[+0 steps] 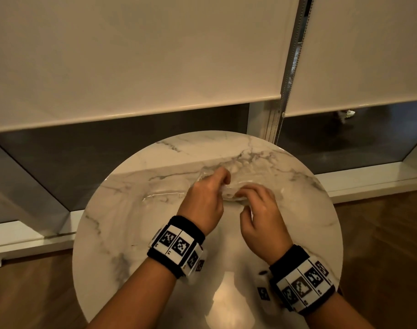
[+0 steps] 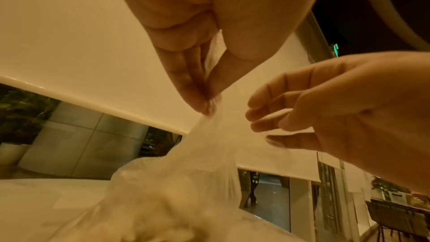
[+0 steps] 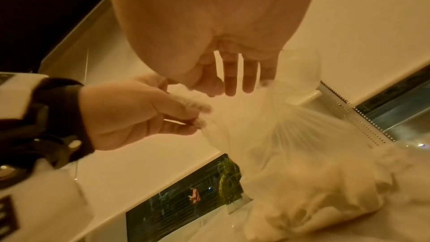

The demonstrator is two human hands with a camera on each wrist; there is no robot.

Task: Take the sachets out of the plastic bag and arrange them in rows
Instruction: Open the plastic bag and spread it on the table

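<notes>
**Opening the bag: task at its first step**

Pinching the gathered mouth of the thin clear plastic bag (image 2: 186, 181), the left hand (image 1: 203, 200) lifts it above the round white marble tabletop (image 1: 122, 224). The right hand (image 1: 262, 214) hovers beside it, fingers relaxed, grasping nothing. The pale sachets (image 3: 325, 194) remain bunched inside; none lies in rows yet.
</notes>
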